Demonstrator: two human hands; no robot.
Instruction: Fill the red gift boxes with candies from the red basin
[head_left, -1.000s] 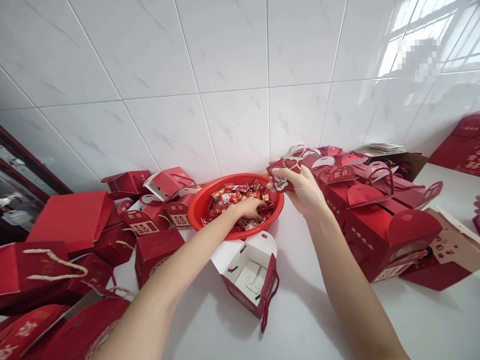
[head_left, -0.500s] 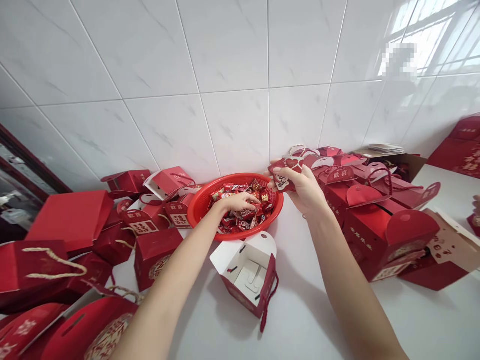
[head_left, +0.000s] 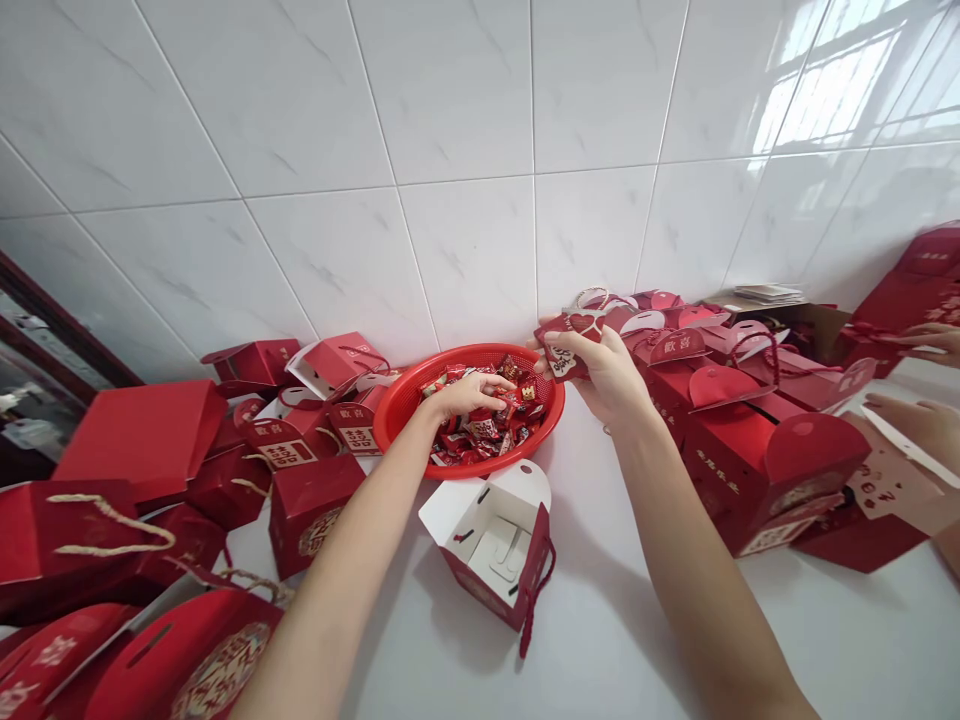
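My left hand [head_left: 471,394] reaches into a red plastic basket [head_left: 390,440], its fingers stretched out and apart over the wrapped candies [head_left: 480,430]. Whether a fingertip touches a candy is hard to tell. Beyond the basket's right rim, my right hand [head_left: 600,365] grips a red printed packet [head_left: 568,355] with a heart and pale lettering on it. Below the basket stands an open gift box [head_left: 491,560], white inside and dark red outside, its flaps up and a red cord handle hanging at its right.
Red gift boxes [head_left: 315,510] crowd the left side, several with rope handles. More red boxes [head_left: 750,450] stand at the right, beside an open carton [head_left: 825,330]. Another person's hands [head_left: 919,430] are at the far right. A tiled wall [head_left: 465,260] closes the back.
My left hand has shifted slightly left and up over the candies, its fingers straighter. My right hand stays nearly still with the packet. Another person's hands have come in from the right.
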